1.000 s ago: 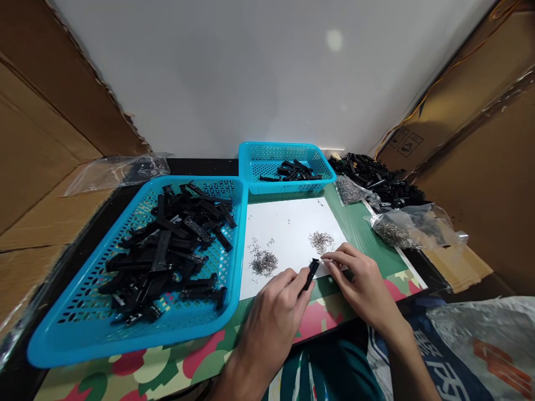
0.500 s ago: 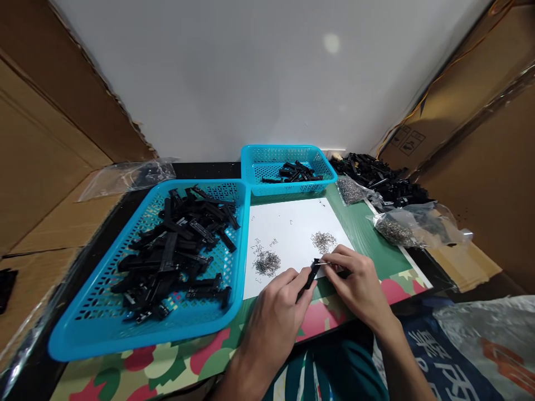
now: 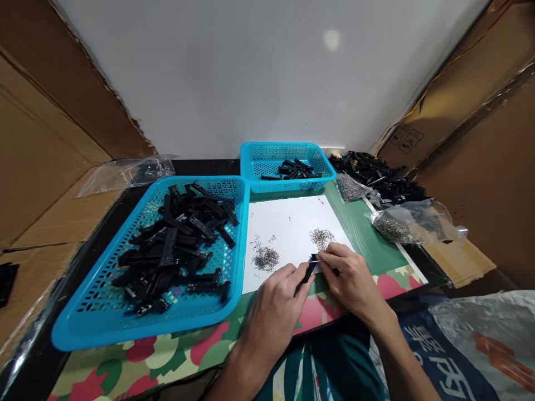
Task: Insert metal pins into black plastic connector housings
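Pinched in the fingers of my left hand (image 3: 279, 301) is a narrow black plastic part (image 3: 308, 273), tilted over the near edge of the white sheet (image 3: 288, 214). My right hand (image 3: 349, 275) is closed on a thin, bright metal tool (image 3: 316, 261), whose tip meets the upper end of the black part; most of it is hidden by the fingers. Just beyond my right hand lies a pile of small bent wire springs (image 3: 321, 238). A second, denser spring pile (image 3: 266, 258) sits farther left on the sheet, with a few loose springs around it.
A large blue basket (image 3: 244, 245) at left holds many black parts (image 3: 171, 245). Behind the sheet, a smaller blue basket (image 3: 288, 146) holds some more. Heaped black parts (image 3: 384, 178) and clear bags of springs (image 3: 393, 225) lie at right. Cardboard walls (image 3: 489, 150) flank the table.
My right fingers have drawn slightly closer to the upper end of the black part, and less of the metal tool shows. The whole view has shifted a little.
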Demonstrator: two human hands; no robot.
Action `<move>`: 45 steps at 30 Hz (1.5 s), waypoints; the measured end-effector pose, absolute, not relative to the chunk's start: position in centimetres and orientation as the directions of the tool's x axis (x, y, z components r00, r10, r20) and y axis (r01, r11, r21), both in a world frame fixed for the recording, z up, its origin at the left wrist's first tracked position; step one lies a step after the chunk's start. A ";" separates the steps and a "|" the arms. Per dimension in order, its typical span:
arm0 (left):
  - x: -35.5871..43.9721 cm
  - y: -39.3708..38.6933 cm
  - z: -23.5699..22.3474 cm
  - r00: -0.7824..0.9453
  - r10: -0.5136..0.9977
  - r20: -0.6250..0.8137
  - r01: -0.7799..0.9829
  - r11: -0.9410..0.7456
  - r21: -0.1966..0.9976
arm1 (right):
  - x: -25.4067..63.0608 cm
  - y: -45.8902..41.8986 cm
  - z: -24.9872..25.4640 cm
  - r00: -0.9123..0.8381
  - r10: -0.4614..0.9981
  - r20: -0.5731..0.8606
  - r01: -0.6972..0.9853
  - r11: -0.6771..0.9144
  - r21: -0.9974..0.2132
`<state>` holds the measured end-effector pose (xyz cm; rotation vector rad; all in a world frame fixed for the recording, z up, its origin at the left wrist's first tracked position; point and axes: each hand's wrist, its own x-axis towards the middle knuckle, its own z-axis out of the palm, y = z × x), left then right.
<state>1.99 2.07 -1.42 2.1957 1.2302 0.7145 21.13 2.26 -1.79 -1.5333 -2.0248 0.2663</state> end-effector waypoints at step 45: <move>1.9 1.8 -1.1 0.503 0.858 0.103 0.595 -0.430 0.678 | 19.9 2.2 -1.9 0.265 0.895 0.359 0.570 0.155 -0.807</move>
